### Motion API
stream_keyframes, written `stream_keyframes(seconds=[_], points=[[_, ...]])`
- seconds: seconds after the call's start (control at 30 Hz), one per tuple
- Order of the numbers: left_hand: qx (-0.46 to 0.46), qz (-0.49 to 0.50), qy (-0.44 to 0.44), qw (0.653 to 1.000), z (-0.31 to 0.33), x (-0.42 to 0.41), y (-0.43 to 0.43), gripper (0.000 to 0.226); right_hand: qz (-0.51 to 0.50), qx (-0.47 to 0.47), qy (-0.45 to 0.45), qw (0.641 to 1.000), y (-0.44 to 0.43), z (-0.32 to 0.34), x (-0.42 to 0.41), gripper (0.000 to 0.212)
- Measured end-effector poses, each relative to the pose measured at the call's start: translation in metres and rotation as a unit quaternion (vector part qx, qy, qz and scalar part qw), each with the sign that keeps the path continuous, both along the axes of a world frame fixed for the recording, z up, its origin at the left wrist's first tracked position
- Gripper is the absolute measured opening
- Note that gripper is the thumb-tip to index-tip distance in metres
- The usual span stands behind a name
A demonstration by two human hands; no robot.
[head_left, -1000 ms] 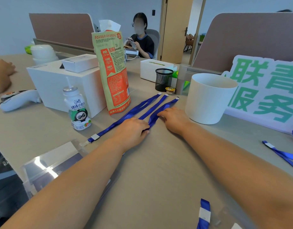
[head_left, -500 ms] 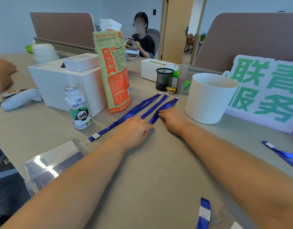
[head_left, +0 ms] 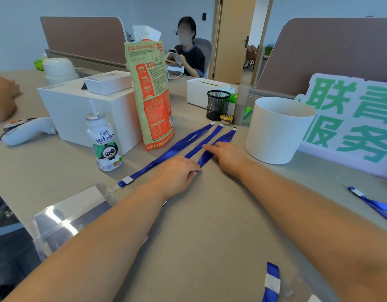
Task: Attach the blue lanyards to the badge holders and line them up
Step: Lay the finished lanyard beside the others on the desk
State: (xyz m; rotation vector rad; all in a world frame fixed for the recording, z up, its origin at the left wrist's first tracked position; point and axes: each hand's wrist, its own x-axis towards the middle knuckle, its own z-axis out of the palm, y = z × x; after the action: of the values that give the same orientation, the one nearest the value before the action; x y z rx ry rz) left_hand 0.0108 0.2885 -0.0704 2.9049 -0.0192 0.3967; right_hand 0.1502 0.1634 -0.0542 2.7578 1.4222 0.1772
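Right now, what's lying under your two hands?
Blue lanyards: the middle one runs beneath the left hand, the rightmost beneath the right hand. Their covered stretches can't be seen.

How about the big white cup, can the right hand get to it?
Probably yes. The right hand lies flat on a blue lanyard close beside the white cup, with only bare table between them and nothing in the way.
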Motion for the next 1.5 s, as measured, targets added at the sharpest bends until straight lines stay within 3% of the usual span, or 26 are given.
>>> stream_keyframes(seconds=[0.57,0.77,0.97,1.23,1.5], points=[[-0.008,-0.005,-0.017,1.000,0.003,-0.002,0.001,0.024,0.003,0.020,0.008,1.000,0.022,0.018,0.011,0.023],[-0.015,-0.004,-0.011,1.000,0.002,-0.003,0.003,0.024,-0.002,0.024,0.022,0.999,0.020,0.008,0.016,0.031],[-0.023,-0.005,-0.011,1.000,0.001,-0.002,0.004,0.025,-0.051,0.113,0.045,0.991,0.016,0.001,0.027,0.034],[-0.035,0.000,-0.004,0.999,0.002,-0.004,0.005,0.025,-0.056,0.037,0.023,0.997,0.019,0.000,0.034,0.036],[-0.037,0.005,-0.004,0.999,0.005,-0.006,0.003,0.024,-0.056,0.164,0.023,0.985,0.020,-0.003,0.032,0.034]])
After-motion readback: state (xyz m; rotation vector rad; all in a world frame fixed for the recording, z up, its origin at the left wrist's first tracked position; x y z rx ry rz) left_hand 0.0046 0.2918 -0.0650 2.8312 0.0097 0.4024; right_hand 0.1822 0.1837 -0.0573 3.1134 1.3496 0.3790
